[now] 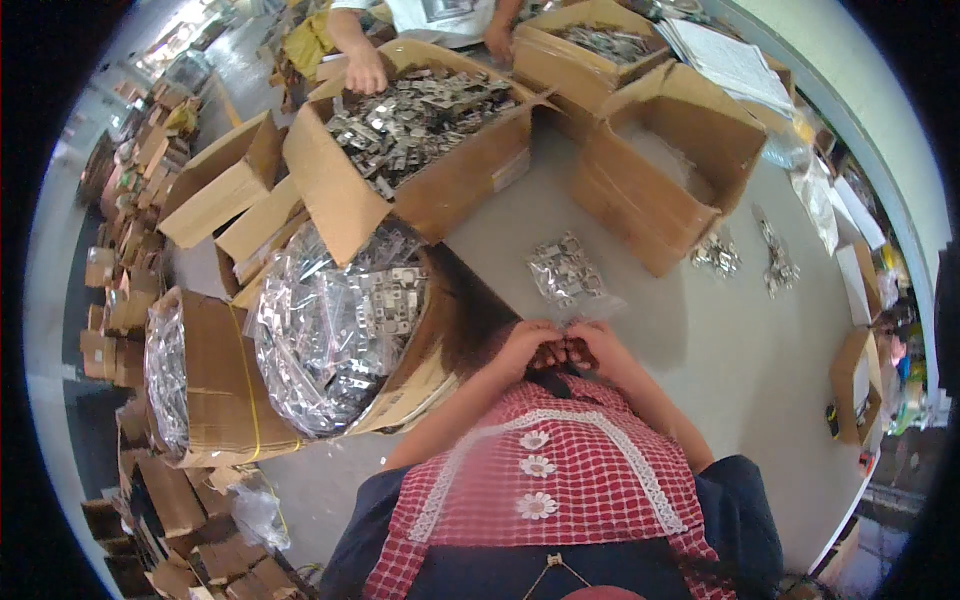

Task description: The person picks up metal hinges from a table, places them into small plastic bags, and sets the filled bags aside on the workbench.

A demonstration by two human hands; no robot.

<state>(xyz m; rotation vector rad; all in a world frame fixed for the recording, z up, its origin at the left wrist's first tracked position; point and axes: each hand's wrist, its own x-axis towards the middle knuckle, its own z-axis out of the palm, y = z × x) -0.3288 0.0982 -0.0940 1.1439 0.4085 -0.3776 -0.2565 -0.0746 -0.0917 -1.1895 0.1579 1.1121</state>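
Observation:
Close in front of my apron, my left hand and my right hand meet with fingers closed at the near edge of a clear plastic bag. The bag lies on the grey table with small silvery metal parts inside, which look like hinge pieces. Both hands pinch its mouth; the fingertips are partly hidden. Just to the left stands a tall carton full of filled clear bags of similar parts.
A big open box of loose metal parts stands ahead, with a co-worker's hand at its rim. Right of it is an open carton with clear bags. Two small piles of metal parts lie on the table.

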